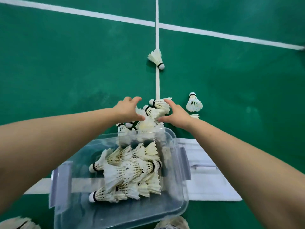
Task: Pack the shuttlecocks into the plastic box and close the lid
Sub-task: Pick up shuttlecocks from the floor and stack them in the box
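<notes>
Left hand (127, 109) and right hand (175, 114), fingers spread wide, cupped a shuttlecock cluster (155, 108) between them, beyond the lidless plastic box (179, 172). Two loose shuttlecocks (194, 103) lay right of the hands.

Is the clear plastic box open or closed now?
Open: the clear plastic box has no lid on; white feather shuttlecocks lie uncovered inside.

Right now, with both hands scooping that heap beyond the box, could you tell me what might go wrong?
1. The left hand and right hand only cup the loose heap of shuttlecocks; some could spill over the plastic box rim.
2. Squeezing may crush feathers.
3. The far shuttlecock and the one to the right could be forgotten.
</notes>
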Demonstrator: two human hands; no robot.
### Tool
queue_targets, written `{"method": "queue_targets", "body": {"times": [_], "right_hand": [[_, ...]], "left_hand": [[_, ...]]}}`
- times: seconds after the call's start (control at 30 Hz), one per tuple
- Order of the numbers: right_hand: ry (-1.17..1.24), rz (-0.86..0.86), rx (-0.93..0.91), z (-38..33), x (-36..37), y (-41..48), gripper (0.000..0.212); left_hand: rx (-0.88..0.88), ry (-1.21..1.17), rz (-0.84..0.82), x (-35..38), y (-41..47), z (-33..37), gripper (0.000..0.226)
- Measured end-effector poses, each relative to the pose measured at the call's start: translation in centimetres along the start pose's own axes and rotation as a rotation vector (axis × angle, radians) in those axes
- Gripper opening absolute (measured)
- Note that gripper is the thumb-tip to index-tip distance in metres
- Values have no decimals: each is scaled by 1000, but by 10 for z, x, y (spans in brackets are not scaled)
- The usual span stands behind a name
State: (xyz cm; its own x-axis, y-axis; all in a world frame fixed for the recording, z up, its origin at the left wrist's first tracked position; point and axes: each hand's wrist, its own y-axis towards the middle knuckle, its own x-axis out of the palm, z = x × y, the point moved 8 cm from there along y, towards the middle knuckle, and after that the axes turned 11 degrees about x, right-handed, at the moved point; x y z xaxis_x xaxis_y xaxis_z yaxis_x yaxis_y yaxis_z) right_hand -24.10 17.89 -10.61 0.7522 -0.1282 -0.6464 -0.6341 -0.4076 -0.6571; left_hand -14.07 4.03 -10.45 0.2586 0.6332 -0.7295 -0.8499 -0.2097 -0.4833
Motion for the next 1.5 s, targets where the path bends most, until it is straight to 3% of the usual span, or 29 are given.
{"method": "queue_targets", "body": {"times": [0.1,0.17,0.23,0.37,0.63,0.93,1.1,1.3,1.5], "right_hand": [[-54,-27,-35,-12,12,12,74],[-88,-15,-56,-19,17,16,54],[-47,24,-50,-22,15,18,39],[88,105,-59,-25,5,19,29],[160,281,-53,-28,-22,8,24],[506,442,-74,-12,-63,-29,16],[554,417,-178,-25,-62,-66,17],[582,314,-323,-49,-43,-115,29],[564,221,-372,-60,-19,-148,28]], "left_hand": [[98,106,-55,7,10,6,54],[118,95,-75,10,13,7,43],[108,89,-63,10,16,4,38],[57,130,26,3,20,-5,33],[119,116,37,5,19,2,35],[117,-91,494,-80,-39,10,33],[157,-178,643,-110,-106,20,35],[60,-288,702,-90,-178,8,31],[19,-197,579,-53,-230,-1,29]]}}
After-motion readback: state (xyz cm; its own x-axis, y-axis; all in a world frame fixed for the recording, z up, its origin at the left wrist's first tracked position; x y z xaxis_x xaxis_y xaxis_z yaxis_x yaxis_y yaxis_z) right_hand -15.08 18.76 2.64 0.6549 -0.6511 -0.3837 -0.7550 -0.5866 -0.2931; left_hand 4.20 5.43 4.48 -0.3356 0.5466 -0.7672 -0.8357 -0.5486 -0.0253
